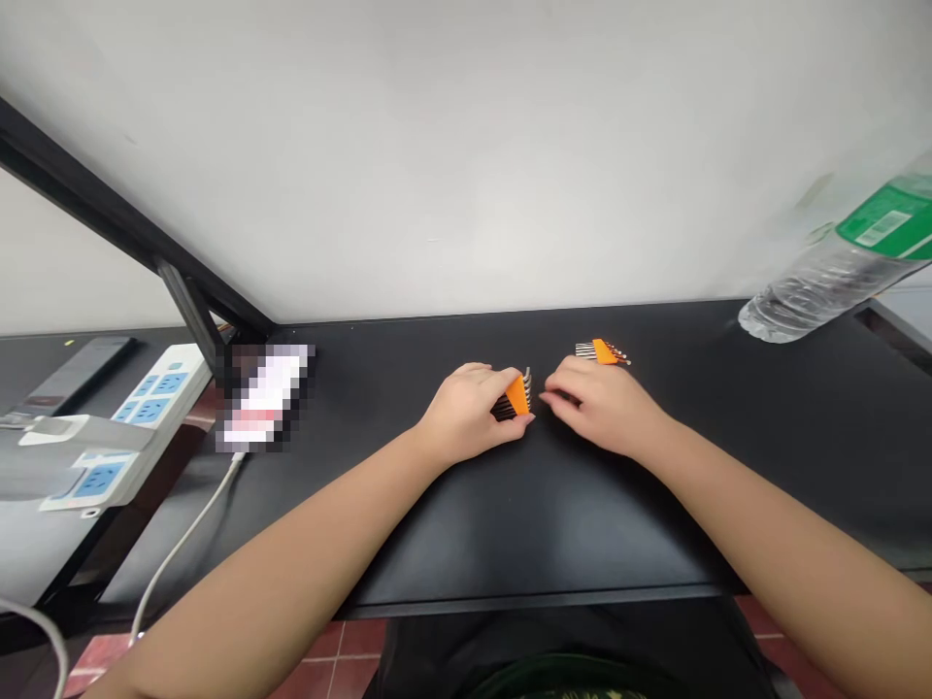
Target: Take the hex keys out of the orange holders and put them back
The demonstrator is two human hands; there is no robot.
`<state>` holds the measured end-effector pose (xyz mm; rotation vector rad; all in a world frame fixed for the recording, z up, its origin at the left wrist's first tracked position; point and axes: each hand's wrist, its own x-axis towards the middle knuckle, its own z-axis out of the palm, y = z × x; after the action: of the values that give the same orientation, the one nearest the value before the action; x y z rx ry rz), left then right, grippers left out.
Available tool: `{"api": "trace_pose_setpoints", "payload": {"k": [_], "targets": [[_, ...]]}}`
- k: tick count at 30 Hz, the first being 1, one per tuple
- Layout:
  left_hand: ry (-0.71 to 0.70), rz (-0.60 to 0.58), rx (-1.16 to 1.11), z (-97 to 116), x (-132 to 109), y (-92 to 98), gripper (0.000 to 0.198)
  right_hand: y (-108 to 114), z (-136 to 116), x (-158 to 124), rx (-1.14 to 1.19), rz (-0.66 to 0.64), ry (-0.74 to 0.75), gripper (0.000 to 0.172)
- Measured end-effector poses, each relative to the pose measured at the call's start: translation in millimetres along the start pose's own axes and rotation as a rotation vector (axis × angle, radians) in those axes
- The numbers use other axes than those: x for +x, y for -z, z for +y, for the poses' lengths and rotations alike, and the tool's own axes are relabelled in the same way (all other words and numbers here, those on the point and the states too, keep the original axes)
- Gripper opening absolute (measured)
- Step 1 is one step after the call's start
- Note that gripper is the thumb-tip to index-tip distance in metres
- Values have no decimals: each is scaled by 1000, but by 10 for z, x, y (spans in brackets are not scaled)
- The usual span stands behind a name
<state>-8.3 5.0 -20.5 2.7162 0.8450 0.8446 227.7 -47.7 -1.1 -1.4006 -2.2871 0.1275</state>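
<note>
My left hand (pixel 477 408) is closed around a hex key set (pixel 518 394) in an orange holder, thumb and fingers gripping the holder's sides. The bent metal ends of the keys point right, toward my other hand. Just to the right, my right hand (pixel 593 400) has its fingers curled with thumb and fingertips close together; whatever they hold, if anything, is too small to make out. A second hex key set (pixel 604 351), also in an orange holder, lies on the black table (pixel 524 524) just behind my right hand.
At the left lies a phone (pixel 266 393), blurred out, with a white cable (pixel 193 534) plugged in. A white power strip (pixel 149 417) and a dark phone (pixel 73 379) are farther left, beside a black metal frame (pixel 185 301). A clear plastic bottle (pixel 815 286) stands back right, against the wall.
</note>
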Motion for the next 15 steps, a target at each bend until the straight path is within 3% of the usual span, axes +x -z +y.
{"api": "trace_pose_setpoints", "payload": {"k": [4,6,8,12,15], "targets": [[117,-138,77,-23,32,30,26,184,322,-20,-99,107,-265,18],[158,-177,102,-37,38,35,24,262,532,-41,-180,68,-440,25],[195,-188,124,-52,34,30,34,298,713,-56,-227,-8,-585,33],[306,-182,184,-85,16,4,60,258,850,-35,-205,-150,-618,31],[353,-162,220,-104,19,3,58,197,773,18,-155,-204,-615,25]]}}
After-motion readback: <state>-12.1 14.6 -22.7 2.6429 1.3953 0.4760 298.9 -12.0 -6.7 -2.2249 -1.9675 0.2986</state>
